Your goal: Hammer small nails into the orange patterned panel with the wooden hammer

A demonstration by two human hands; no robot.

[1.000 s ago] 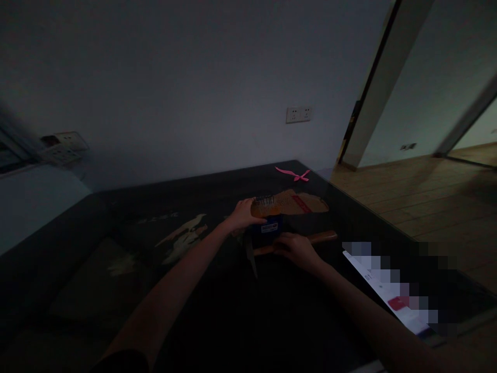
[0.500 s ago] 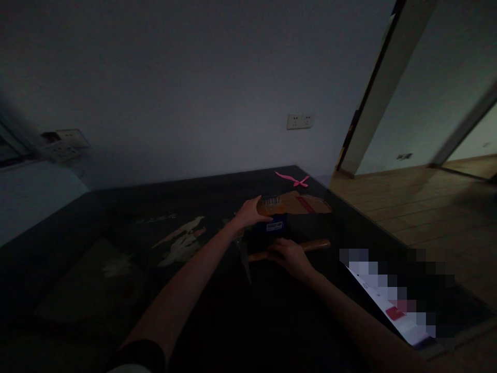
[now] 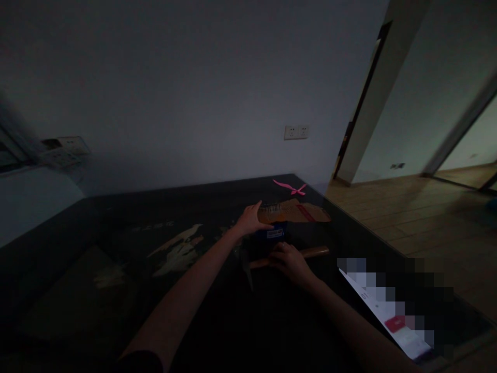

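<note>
My left hand (image 3: 248,221) grips the left end of a piece of brown cardboard (image 3: 310,213), its thumb on the near side and fingers at the far side. Several thin dark pieces, perhaps nails (image 3: 272,208), stand in a row at that end. Under the cardboard is a blue box (image 3: 275,231) with a white label. My right hand (image 3: 285,259) is closed round the wooden handle of a hammer (image 3: 316,252), which lies low over the dark table. The dark metal head points left, close below my left wrist. Dim light hides finer detail.
A pink ribbon (image 3: 291,187) lies near the back corner of the dark table (image 3: 217,331). On the right, a lit phone-like screen (image 3: 373,298) is partly blurred out. A wall with a socket (image 3: 296,132) rises behind, and wooden floor (image 3: 380,217) shows at right.
The camera has tilted slightly, so the scene sits a little lower. Both hands keep their holds on the cardboard and the hammer, with hardly any movement.
</note>
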